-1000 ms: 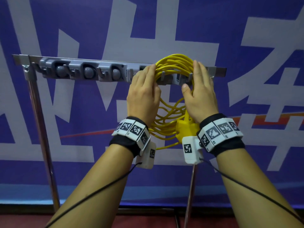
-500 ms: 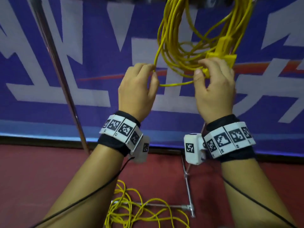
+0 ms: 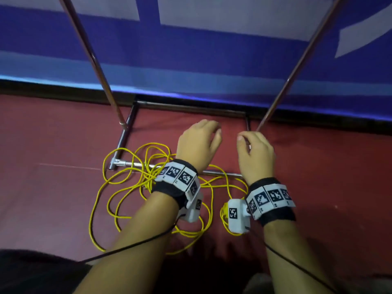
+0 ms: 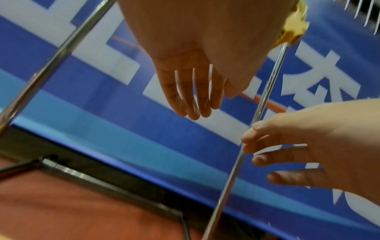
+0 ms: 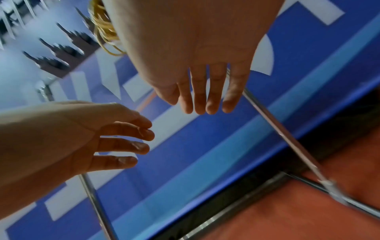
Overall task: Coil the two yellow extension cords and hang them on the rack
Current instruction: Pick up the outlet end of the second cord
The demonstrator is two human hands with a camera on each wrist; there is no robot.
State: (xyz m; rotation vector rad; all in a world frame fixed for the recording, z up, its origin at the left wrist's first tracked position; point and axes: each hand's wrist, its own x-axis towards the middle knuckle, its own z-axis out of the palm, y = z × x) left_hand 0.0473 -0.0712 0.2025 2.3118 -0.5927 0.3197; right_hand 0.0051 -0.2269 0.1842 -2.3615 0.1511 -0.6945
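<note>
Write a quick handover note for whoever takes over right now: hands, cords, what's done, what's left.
Left hand: empty, fingers loosely extended, above the floor.
Right hand: empty, fingers relaxed, beside the rack's right upright.
Loose yellow extension cord: tangled on the red floor, draped over the rack's front base bar.
Coiled yellow cord: partly glimpsed overhead in the right wrist view, apparently hanging on the rack.
Left: pick up the floor cord, coil it, hang it.

No word or number reads clearly. The blue banner (image 3: 233,66) at twelve o'clock carries large white characters — cut off, unreadable. The wristbands (image 3: 269,197) bear black-and-white square code markers — tiny digits below, illegible.
</note>
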